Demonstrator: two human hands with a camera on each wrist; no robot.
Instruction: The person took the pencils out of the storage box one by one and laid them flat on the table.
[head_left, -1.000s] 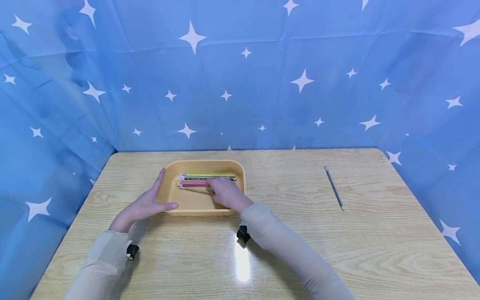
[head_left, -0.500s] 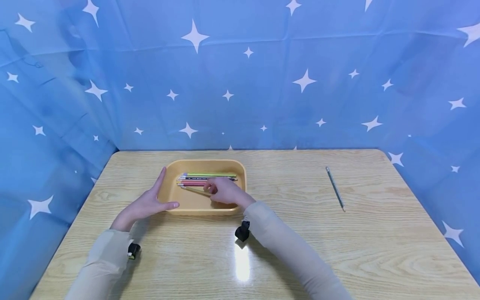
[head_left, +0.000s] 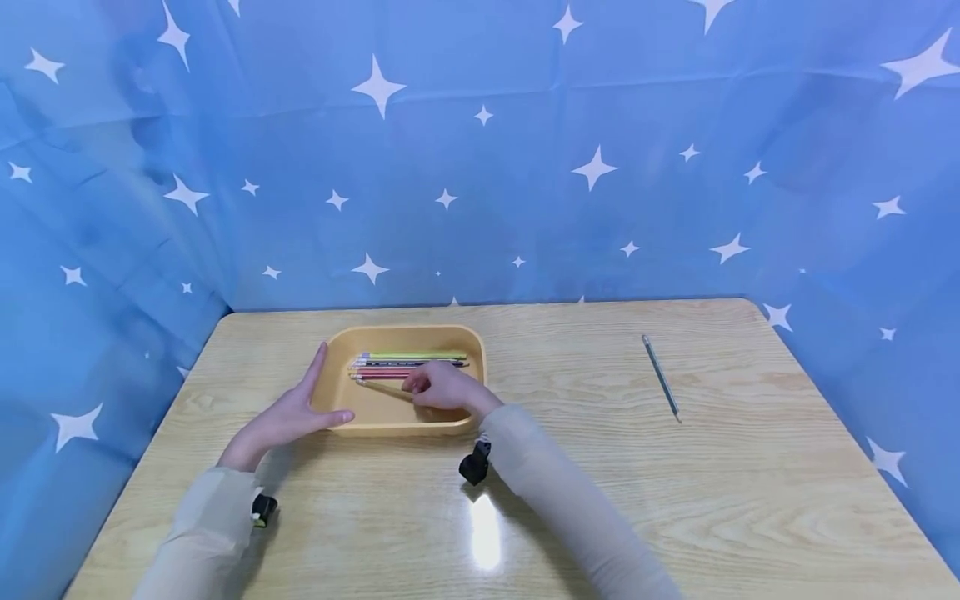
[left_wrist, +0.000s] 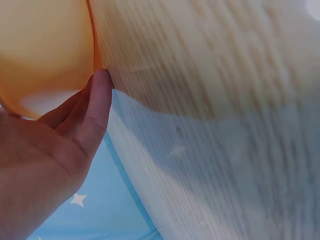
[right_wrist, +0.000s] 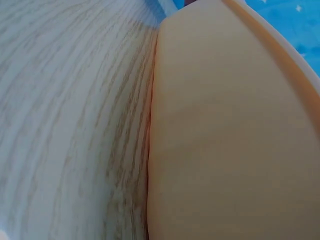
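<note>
A shallow yellow-orange tray (head_left: 397, 415) stands on the wooden table toward the left. Several pencils (head_left: 386, 375), green, dark and pink-red, lie side by side in its far half. Nearer than these, a tan pencil (head_left: 384, 388) slants a little, its eraser end to the left. My right hand (head_left: 448, 390) reaches over the tray's right side and pinches the tan pencil near its right end; the fingers hide that end. My left hand (head_left: 288, 414) spreads thumb and fingers around the tray's front left corner. In the left wrist view, straight fingers (left_wrist: 97, 107) touch the outer wall.
A dark teal pencil (head_left: 661, 377) lies alone on the right part of the table (head_left: 570, 367). Blue star-patterned cloth (head_left: 510, 208) hangs behind and along both sides. The right wrist view is mostly filled by the tray's outer wall (right_wrist: 225, 130).
The tan pencil's right end has swung slightly toward the near side, and my right fingers have curled in with it. My left hand stays on the tray. The head view has shifted a little.
</note>
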